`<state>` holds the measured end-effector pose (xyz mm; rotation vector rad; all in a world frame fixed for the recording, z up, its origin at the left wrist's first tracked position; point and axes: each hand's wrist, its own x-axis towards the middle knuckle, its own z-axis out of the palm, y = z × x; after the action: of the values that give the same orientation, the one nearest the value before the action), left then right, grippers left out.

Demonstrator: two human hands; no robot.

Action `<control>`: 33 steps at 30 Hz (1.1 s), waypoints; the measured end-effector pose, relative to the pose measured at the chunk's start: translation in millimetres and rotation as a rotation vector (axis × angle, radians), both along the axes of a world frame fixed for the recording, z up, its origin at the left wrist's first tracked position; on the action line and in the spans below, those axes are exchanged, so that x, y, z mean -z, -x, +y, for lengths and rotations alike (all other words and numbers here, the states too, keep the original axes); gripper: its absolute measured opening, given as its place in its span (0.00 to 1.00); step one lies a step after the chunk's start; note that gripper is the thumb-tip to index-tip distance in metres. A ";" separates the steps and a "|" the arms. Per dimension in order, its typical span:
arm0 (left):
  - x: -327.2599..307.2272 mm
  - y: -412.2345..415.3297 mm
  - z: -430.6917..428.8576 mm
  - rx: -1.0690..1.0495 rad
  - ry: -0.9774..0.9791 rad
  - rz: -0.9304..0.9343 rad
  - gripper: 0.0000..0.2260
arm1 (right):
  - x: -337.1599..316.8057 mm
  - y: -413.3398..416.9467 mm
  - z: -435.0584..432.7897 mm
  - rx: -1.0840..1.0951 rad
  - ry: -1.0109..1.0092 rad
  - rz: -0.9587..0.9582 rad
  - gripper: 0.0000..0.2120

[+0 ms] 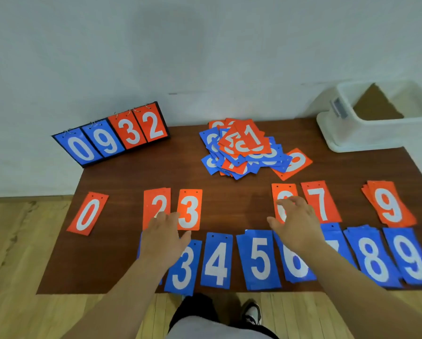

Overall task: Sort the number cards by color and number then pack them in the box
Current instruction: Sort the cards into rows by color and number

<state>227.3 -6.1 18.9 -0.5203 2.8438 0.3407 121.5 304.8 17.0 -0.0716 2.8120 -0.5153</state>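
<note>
Orange number cards lie in a far row: 0 (87, 213), 2 (156, 204), 3 (189, 209), 6 (281, 194), 7 (320, 201) and 9 (388, 204). Blue cards form the near row: 3 (182, 267), 4 (216, 260), 5 (260, 259), 6 (295, 265), 8 (372, 258), 9 (411, 256). A mixed pile (246, 149) sits behind. My left hand (163, 237) rests open over the orange 2's lower edge. My right hand (296, 223) lies open on the orange 6. The white box (366, 133) stands at the back right.
A flip scoreboard (112, 137) reading 0932 stands at the table's back left corner. The brown table (237, 206) has a bare gap between the orange 3 and 6. A wall is behind, wooden floor around, and my shoes (252, 311) show below the near edge.
</note>
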 end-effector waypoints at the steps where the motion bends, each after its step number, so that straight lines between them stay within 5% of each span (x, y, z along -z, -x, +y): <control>1: -0.2 8.0 4.0 0.014 0.021 -0.004 0.25 | -0.7 7.9 6.3 0.013 0.008 -0.002 0.27; 23: 45.4 367.6 82.1 0.117 0.072 -0.080 0.35 | 64.9 248.2 51.1 0.260 -0.032 -0.199 0.27; 33: 81.1 422.5 144.5 -0.184 -0.122 -0.233 0.54 | 70.8 273.3 50.9 0.320 -0.029 -0.270 0.25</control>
<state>-195.2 138.4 -62.2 -0.7464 2.5394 0.4508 -151.9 355.6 -53.7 0.4284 2.5723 -0.5098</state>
